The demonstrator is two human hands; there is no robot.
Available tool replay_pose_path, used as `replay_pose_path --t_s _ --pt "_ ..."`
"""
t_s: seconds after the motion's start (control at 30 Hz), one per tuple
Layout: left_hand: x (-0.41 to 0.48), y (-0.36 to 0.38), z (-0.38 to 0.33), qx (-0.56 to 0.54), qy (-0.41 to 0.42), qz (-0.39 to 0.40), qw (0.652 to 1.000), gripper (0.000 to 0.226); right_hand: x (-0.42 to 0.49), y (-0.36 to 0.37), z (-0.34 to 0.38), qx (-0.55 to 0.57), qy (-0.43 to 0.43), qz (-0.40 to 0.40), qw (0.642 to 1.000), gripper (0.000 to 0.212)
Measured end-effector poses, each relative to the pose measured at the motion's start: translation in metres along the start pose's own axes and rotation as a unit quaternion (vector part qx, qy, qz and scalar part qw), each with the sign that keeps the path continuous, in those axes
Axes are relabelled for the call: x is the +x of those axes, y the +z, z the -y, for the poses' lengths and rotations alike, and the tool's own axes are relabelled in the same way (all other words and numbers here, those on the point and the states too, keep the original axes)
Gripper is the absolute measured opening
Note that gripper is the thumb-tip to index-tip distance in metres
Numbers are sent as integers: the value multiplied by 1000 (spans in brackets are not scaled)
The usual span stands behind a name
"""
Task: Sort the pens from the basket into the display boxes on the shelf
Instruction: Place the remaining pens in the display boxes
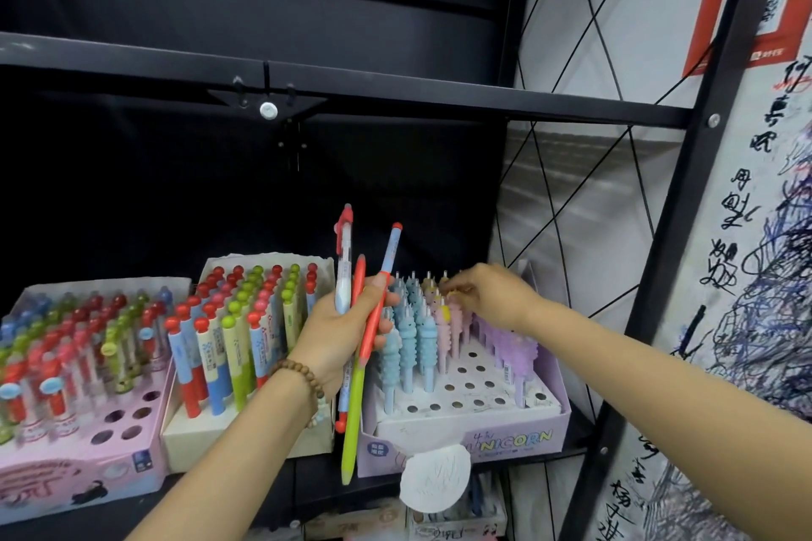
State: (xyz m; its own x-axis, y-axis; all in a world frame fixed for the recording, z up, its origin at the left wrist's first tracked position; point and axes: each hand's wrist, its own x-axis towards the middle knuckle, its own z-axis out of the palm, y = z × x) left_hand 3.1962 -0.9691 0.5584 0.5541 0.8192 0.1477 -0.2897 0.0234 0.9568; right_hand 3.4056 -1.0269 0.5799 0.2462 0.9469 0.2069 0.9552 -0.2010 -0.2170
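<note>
My left hand (pixel 338 329) grips a bunch of pens (pixel 360 334) upright in front of the shelf: a white-and-blue one with a red top, a blue-and-red one and a red-and-green one. My right hand (pixel 487 294) reaches into the Unicorn display box (pixel 465 435) on the right. Its fingers pinch the top of a pink pen (pixel 444 307) standing in the back rows. That box holds blue, pink and purple pens, with several free holes in front. The basket is out of view.
A cream display box (pixel 246 430) of mushroom-topped pens stands in the middle and a pink box (pixel 79 470) of pens at the left. A black shelf board (pixel 395 92) hangs close overhead. A black frame post (pixel 672 277) and scribbled paper stand at the right.
</note>
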Motion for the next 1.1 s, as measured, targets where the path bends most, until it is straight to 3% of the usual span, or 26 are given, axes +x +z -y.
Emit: replay_pose_path --t_s 0.1,0.17,0.23,0.3,0.43,0.53,0.6,0.7,0.77,1.1 --pt "-5 -2 -3 11 2 -6 1000 20 -6 -14 6 25 23 -49 998 28" --pt "-10 -6 -7 25 5 -2 1000 22 -11 -24 24 166 22 -120 979 28" --pt "-15 -10 -11 46 10 5 999 25 -15 -31 55 403 18 -79 912 31" --pt "-22 -16 -16 57 16 7 998 24 -17 -32 86 544 20 -19 839 30" --pt "-35 -36 -28 76 27 11 997 21 -14 -18 129 667 44 1 744 32" --pt "-43 -61 -39 127 62 -8 990 22 -4 -19 144 712 29 -50 700 29" --pt "-45 -83 -49 154 102 -43 982 21 3 -25 143 697 20 -108 708 28" --pt "-44 -110 -58 172 147 -98 969 23 8 -19 141 597 -14 -163 786 27" --pt "-42 -117 -57 125 133 -93 979 27 11 -5 144 533 -33 -175 827 24" --pt "-40 -118 -46 -25 68 -34 997 17 24 44 146 421 -54 -185 886 31"
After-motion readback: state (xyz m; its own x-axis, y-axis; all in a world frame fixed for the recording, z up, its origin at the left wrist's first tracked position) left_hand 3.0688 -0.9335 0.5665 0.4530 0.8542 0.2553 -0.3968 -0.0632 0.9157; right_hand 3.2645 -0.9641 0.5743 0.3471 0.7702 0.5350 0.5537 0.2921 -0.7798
